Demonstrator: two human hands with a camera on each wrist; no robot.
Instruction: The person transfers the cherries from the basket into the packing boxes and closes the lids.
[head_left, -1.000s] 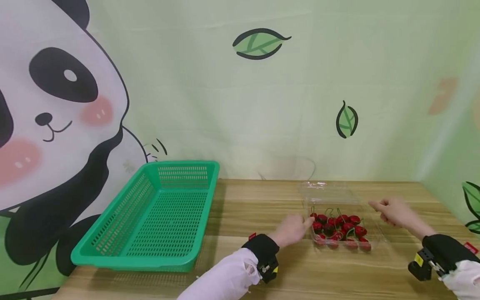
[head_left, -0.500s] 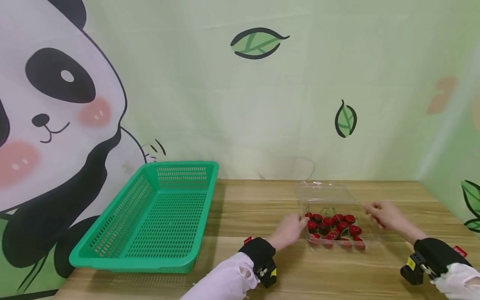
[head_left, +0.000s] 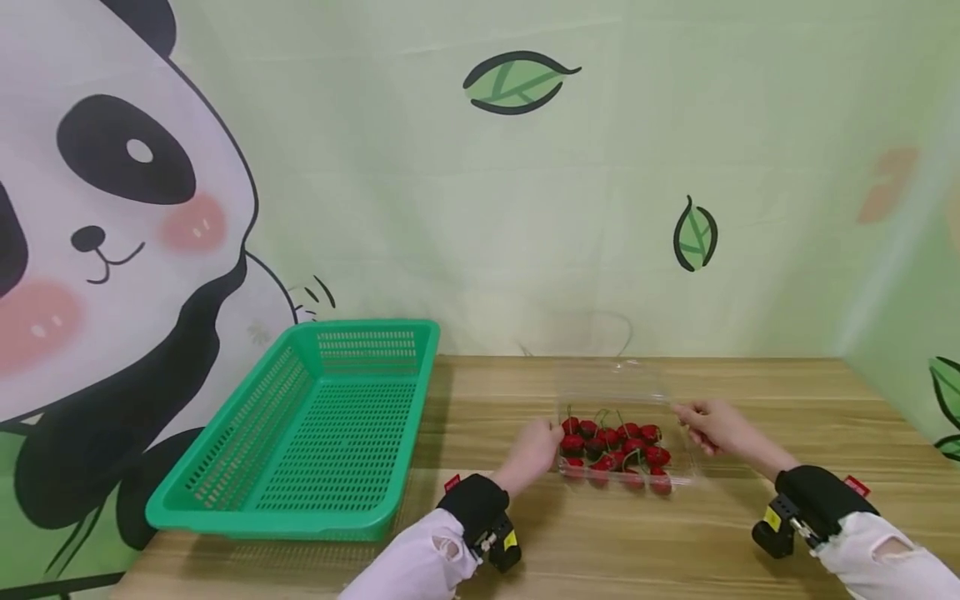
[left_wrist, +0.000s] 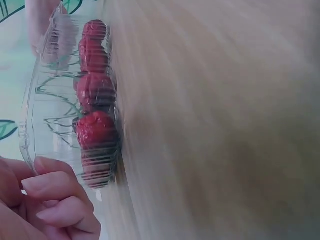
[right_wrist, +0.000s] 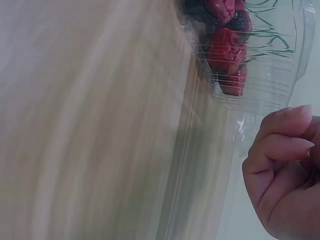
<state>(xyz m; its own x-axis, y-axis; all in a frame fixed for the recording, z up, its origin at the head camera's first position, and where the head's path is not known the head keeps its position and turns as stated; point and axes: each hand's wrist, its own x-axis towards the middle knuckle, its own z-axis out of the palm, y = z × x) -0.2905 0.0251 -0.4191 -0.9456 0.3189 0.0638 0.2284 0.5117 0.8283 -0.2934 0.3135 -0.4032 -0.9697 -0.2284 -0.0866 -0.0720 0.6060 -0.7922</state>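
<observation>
A clear plastic clamshell box with its lid raised at the back holds several dark red cherries with green stems. My left hand pinches the box's left rim between thumb and curled fingers, as the left wrist view also shows. At the opposite side, my right hand pinches the right rim. In the right wrist view, the fingers are curled at the box's upper edge. Whether the box's bottom touches the table cannot be told.
To the left of the box, a green perforated plastic basket stands on the wooden table. Behind the table hangs a pale green cloth printed with a panda and leaves.
My right hand has come in to the box's right rim. Both hands and the box of cherries have shifted left towards the basket, which stays in place.
</observation>
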